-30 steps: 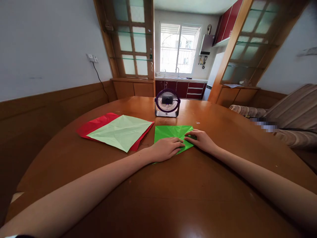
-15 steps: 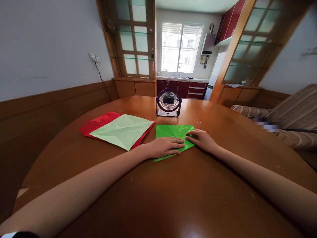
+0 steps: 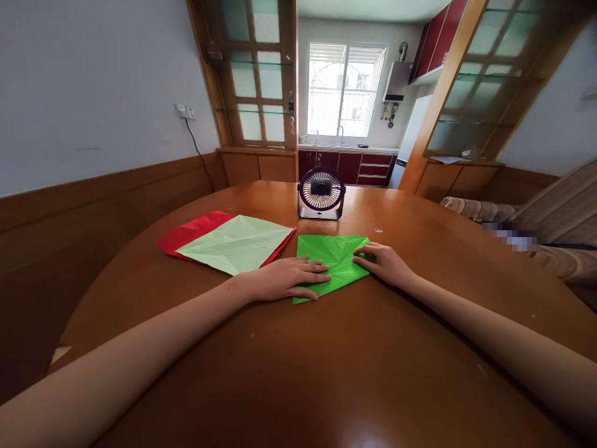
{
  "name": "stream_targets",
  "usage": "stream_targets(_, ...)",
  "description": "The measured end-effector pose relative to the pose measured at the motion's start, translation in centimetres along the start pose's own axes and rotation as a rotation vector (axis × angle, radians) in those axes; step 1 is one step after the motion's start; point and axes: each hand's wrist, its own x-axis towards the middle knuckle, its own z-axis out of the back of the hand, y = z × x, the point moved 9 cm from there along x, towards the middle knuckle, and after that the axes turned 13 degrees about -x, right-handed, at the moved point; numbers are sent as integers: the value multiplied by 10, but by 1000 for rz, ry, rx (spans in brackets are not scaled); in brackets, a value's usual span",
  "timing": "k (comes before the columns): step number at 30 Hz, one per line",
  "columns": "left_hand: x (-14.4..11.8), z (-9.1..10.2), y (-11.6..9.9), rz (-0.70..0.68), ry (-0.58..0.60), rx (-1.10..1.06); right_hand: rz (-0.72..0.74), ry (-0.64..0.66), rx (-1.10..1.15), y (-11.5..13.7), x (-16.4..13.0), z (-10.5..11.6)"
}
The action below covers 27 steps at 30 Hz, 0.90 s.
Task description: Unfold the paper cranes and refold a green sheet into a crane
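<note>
A bright green folded paper [image 3: 333, 258] lies flat on the round wooden table [image 3: 326, 373]. My left hand [image 3: 284, 281] rests flat on its lower left part, fingers stretched toward the right. At the paper's right corner my right hand [image 3: 385, 264] presses down with its fingertips. Neither hand lifts the paper off the table.
A pale green sheet [image 3: 236, 244] lies on top of a red sheet [image 3: 191, 229] to the left of the green paper. A small dark desk fan [image 3: 321, 193] stands behind the paper. A sofa [image 3: 550, 230] is at the right, a kitchen beyond.
My left hand has slid leftward along the green paper, uncovering more of its middle. My right hand stays at the right corner. The view has shifted slightly.
</note>
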Motion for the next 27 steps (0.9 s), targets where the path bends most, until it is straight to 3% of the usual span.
stream_targets(8, -16, 16, 14, 87, 33, -27, 2, 3, -11, 0, 0, -1)
stream_targets(19, -29, 18, 18, 223, 97, -116, -6, 6, -13, 0, 0, -2)
stream_targets(27, -27, 20, -6, 80, 4, -382, 8, -3, -4, 2, 1, -1)
